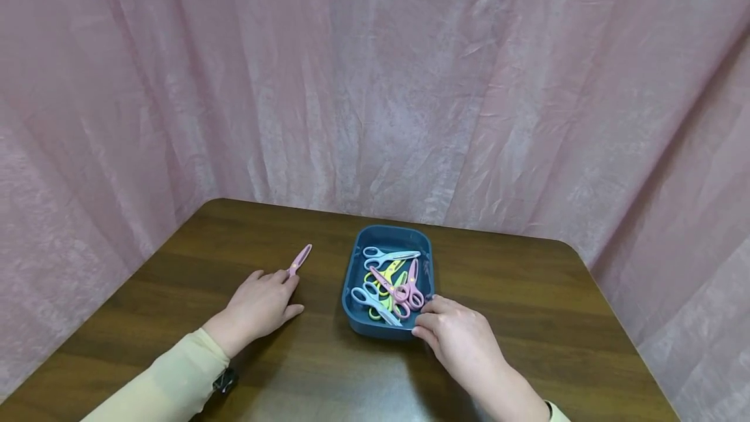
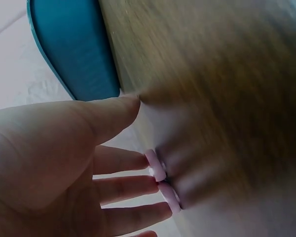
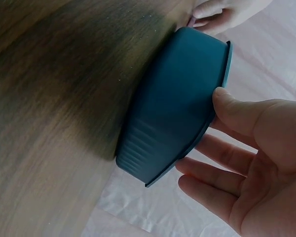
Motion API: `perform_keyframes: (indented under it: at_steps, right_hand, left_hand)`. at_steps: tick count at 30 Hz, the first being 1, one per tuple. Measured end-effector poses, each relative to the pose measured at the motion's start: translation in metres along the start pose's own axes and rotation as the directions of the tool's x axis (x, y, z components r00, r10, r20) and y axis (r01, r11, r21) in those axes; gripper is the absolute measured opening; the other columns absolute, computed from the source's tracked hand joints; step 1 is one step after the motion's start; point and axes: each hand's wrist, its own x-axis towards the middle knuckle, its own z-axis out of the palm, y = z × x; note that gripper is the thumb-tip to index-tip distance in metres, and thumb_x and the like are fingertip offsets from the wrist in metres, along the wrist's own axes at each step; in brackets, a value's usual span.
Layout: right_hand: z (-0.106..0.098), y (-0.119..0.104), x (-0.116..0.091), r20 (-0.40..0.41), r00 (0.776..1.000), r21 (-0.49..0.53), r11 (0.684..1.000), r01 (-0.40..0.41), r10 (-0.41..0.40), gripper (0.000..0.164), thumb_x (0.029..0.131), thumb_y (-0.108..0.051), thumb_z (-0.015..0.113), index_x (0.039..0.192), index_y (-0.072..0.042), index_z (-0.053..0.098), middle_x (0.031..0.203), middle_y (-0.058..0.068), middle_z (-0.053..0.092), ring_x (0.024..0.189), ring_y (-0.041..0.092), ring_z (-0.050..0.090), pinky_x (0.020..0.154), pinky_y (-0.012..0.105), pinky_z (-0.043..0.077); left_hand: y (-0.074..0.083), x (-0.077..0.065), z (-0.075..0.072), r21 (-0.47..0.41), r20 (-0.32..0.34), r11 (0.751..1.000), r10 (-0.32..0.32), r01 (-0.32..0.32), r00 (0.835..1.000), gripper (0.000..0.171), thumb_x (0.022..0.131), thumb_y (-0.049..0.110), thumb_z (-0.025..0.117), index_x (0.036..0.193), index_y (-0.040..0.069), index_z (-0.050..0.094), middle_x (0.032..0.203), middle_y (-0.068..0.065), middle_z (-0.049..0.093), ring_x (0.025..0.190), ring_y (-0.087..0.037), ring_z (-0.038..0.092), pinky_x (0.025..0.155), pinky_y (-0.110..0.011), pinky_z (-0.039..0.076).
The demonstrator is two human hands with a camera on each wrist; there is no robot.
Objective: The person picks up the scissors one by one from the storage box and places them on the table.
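Note:
My left hand (image 1: 260, 305) lies over the handle end of a pair of pink scissors (image 1: 301, 259) on the table, left of the blue bin. In the left wrist view its fingertips touch the pink handle loops (image 2: 156, 166), fingers fairly straight and the thumb apart. With my right hand (image 1: 463, 340) I hold the blue bin (image 1: 377, 331) at its near right corner. Seen from the right wrist, the thumb presses the bin (image 3: 172, 103) at its rim while the fingers reach the adjoining side. Inside lie several scissors, among them light blue scissors (image 1: 381, 257) and pink scissors (image 1: 413, 286).
The brown wooden table (image 1: 527, 318) has rounded far corners. A pink curtain (image 1: 375, 83) hangs behind it and along both sides. A dark wrist strap (image 1: 225, 380) shows at the left sleeve.

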Motion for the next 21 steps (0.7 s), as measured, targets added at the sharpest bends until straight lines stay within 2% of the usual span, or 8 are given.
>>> perform_keyframes:
  at_steps: [10, 14, 21]
  right_hand:
    - [-0.001, 0.001, 0.001, -0.017, 1.0, 0.007, 1.0, 0.011, -0.011, 0.006, 0.092, -0.023, 0.092, 0.096, -0.021, 0.087, 0.094, -0.008, 0.072, 0.09, 0.014, 0.07, 0.075, 0.036, 0.061]
    - [-0.001, 0.001, 0.001, -0.013, 1.0, 0.009, 1.0, 0.009, -0.008, 0.006, 0.092, -0.023, 0.092, 0.096, -0.021, 0.087, 0.095, -0.008, 0.072, 0.09, 0.013, 0.07, 0.074, 0.036, 0.06]
    - [0.0, 0.002, -0.001, -0.016, 1.0, 0.016, 1.0, 0.012, -0.012, 0.005, 0.093, -0.022, 0.091, 0.094, -0.021, 0.086, 0.095, -0.009, 0.072, 0.09, 0.013, 0.07, 0.073, 0.036, 0.06]
  left_hand:
    - [-0.016, 0.007, 0.003, 0.005, 0.033, 0.999, -0.044, 0.044, 0.998, 0.058, 0.104, 0.045, 0.077, 0.138, -0.001, 0.071, 0.132, -0.022, 0.072, 0.123, -0.039, 0.07, 0.105, -0.062, 0.052]
    - [-0.023, 0.009, 0.004, 0.002, 0.028, 0.998, -0.067, 0.067, 0.997, 0.054, 0.106, 0.043, 0.074, 0.137, -0.001, 0.071, 0.131, -0.022, 0.072, 0.12, -0.04, 0.072, 0.103, -0.063, 0.052]
    - [-0.033, 0.012, 0.003, -0.011, 0.06, 0.995, -0.096, 0.097, 0.994, 0.054, 0.108, 0.042, 0.072, 0.14, -0.001, 0.07, 0.131, -0.023, 0.071, 0.115, -0.042, 0.073, 0.101, -0.064, 0.052]
